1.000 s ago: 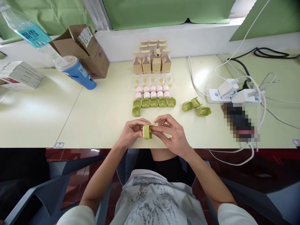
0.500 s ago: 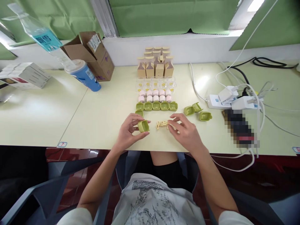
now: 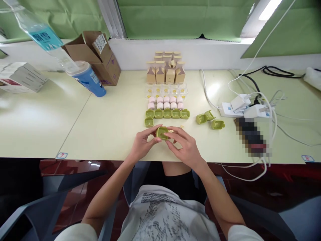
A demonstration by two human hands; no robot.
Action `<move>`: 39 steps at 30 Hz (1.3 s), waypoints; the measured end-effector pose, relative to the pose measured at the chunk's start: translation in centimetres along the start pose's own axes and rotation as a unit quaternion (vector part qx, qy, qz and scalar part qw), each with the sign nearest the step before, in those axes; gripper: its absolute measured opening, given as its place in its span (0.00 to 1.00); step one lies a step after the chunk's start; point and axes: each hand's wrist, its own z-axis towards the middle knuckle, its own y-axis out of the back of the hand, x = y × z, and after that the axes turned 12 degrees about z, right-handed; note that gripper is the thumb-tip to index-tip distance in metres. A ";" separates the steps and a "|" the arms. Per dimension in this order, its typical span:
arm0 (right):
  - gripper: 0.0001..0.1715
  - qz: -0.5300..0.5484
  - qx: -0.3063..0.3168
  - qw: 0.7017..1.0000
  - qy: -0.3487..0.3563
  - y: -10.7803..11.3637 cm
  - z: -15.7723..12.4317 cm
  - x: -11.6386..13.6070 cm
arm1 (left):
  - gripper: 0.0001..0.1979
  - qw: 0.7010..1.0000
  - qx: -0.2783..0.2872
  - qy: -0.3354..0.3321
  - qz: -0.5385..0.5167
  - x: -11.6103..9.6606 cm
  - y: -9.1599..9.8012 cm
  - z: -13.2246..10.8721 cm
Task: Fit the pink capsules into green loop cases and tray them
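A small green, open-topped plastic cup [image 3: 162,133] is held above the table near its front edge, its hollow side facing up toward me. My left hand [image 3: 144,142] pinches it from the left between thumb and fingers. From the right, my right hand [image 3: 185,144] closes on the same cup, one fingertip reaching over the rim into it. Whether a small piece is also between those fingers is hidden. A bit of a pale yellow part [image 3: 182,126] shows on the table just behind my right fingers.
Behind the hands stand rows of green cups [image 3: 167,113], pink rounded pieces [image 3: 167,105], clear cases [image 3: 166,89] and small cardboard boxes [image 3: 160,75]. Loose green cups [image 3: 218,124] lie to the right, near a power strip [image 3: 229,109] with cables. A blue cup [image 3: 91,83] stands at left.
The green cup has moved right with my left hand, and its opening now faces me more. My right hand has left the yellow parts and come left to the cup.
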 end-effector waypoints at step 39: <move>0.21 -0.382 -0.056 0.911 -0.144 6.2 1.8 -5.2 | 0.23 0.971 -0.103 0.122 0.177 1.4 3.4 1.8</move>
